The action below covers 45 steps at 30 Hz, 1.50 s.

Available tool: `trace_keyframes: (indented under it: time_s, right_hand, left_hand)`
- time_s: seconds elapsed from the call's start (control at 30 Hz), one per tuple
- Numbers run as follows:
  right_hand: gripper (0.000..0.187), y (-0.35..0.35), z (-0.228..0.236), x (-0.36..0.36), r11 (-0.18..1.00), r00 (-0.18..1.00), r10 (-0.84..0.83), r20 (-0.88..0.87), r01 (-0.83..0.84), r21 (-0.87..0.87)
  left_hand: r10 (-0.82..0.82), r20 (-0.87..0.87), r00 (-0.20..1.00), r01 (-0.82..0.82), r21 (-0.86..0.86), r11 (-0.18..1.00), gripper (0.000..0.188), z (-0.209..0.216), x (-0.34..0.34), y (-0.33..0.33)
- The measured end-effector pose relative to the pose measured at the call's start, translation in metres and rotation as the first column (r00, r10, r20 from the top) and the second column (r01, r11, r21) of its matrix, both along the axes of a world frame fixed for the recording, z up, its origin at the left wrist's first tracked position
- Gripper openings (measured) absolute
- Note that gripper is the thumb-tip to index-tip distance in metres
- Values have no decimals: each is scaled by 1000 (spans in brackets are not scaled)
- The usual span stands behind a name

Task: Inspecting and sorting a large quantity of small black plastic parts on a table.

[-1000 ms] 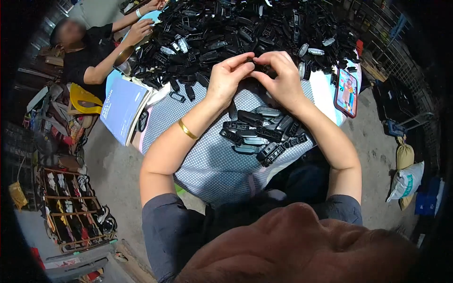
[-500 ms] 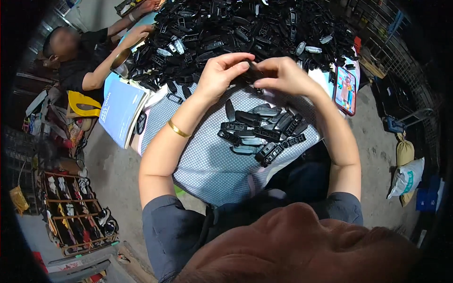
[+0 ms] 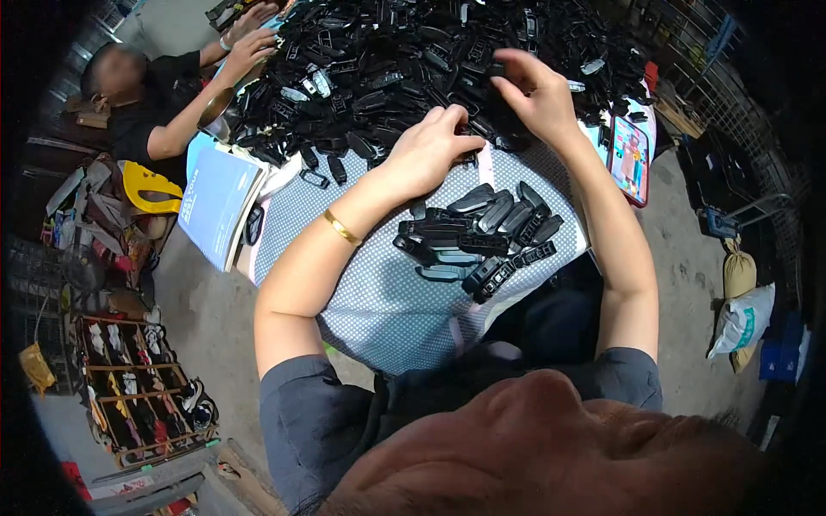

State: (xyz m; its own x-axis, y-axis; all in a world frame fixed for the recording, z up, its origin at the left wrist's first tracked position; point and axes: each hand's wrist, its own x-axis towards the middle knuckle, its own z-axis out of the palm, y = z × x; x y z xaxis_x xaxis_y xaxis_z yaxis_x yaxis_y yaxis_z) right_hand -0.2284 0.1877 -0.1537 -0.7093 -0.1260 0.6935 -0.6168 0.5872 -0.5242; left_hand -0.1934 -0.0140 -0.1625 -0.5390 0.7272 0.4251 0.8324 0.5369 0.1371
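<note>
My left hand (image 3: 430,153) lies low at the near edge of a big heap of black plastic casings (image 3: 379,82) that look like car key fobs. Its fingers bend downward and the thumb sticks out to the right; the fingertips are hidden, so I cannot tell whether it holds a piece. Over the right part of the heap, my right hand (image 3: 542,99) is raised with thumb and fingers apart, and nothing shows between them. Closer to me, a smaller group of black and grey casings (image 3: 486,232) lies loosely bunched on the patterned cloth (image 3: 379,292).
A phone (image 3: 630,159) with a lit screen lies at the right edge. On the left are a blue-covered book (image 3: 219,202) and a metal cup (image 3: 217,116). Another person's hands (image 3: 249,52) are at the heap's far left. Sacks (image 3: 742,318) stand on the floor to the right.
My hands were together over a dark piece; now they are apart. The right has moved farther over the heap, the left slightly right and nearer me. Casings in the smaller group are arranged differently.
</note>
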Motion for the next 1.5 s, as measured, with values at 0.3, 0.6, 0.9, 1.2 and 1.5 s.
trace_keyframes:
  time_s: [0.3, 0.6, 0.9, 1.2, 1.5]
  right_hand:
    - [26, -14, 2, 17, 699, 664, 664, 344, -387, -602]
    - [23, -22, -8, 21, 865, 781, 466, 417, -302, -401]
    - [19, -26, -8, 26, 773, 682, 585, 438, -307, -556]
    - [16, -34, -11, 34, 835, 811, 481, 333, -307, -457]
    - [27, -40, -22, 29, 928, 865, 355, 355, -279, -248]
  left_hand:
    - [-120, 563, 818, -279, 570, 773, 32, 2, -10, -5]
    - [-639, 685, 350, -545, 703, 456, 35, 14, -5, -16]
    - [-481, 691, 539, -377, 709, 596, 27, 9, -7, -17]
    - [-469, 626, 623, -417, 773, 477, 30, -3, -10, -12]
    - [-524, 596, 608, -393, 800, 453, 33, 4, -3, -5]
